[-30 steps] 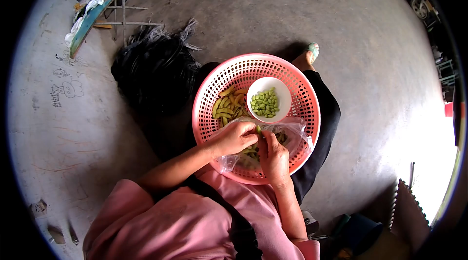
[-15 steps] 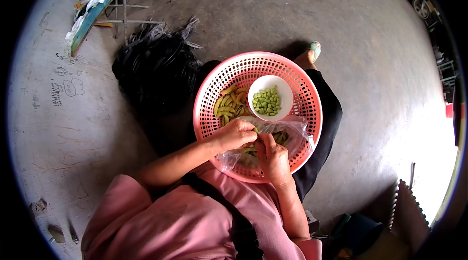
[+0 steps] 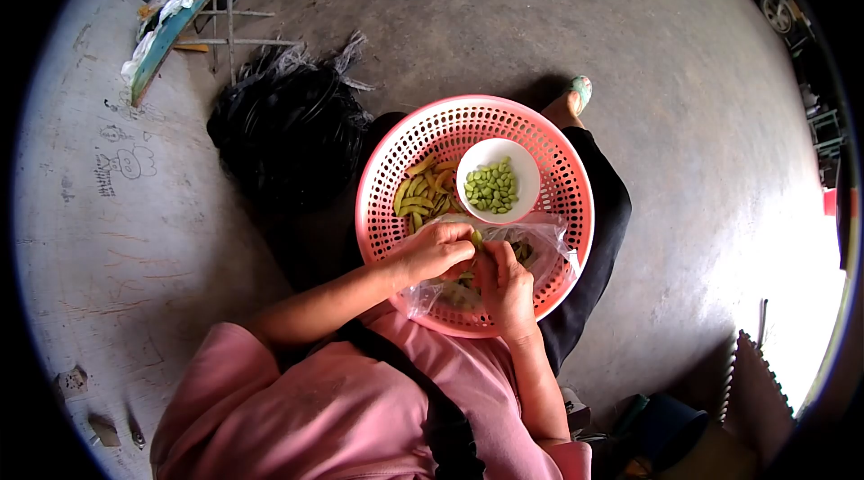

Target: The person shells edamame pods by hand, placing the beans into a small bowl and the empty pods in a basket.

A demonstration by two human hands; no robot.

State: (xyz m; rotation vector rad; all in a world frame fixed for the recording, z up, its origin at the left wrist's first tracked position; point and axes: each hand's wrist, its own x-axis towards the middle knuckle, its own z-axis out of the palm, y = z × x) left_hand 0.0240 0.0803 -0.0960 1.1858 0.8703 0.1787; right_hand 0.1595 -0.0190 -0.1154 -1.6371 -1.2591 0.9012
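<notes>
My left hand (image 3: 438, 251) and my right hand (image 3: 506, 280) meet over a pink perforated basket (image 3: 378, 165) on my lap. Pinched between the fingertips of both is a green bean pod (image 3: 477, 238). Just beyond them in the basket stands a white bowl (image 3: 531, 176) with shelled green beans (image 3: 491, 187) in it. Yellowish-green pods (image 3: 416, 201) lie in a heap left of the bowl. Under my hands a clear plastic bag (image 3: 544, 242) holds more pods, partly hidden by my fingers.
A heap of black stringy material (image 3: 283, 129) lies on the floor to the left. Beyond it stands a teal board (image 3: 171, 35) on metal legs. A dark blue bucket (image 3: 670, 430) is at the lower right.
The pod shows more plainly between my fingertips, tilted more upright. My hands have shifted only slightly; the bowl and basket stay nearly where they were.
</notes>
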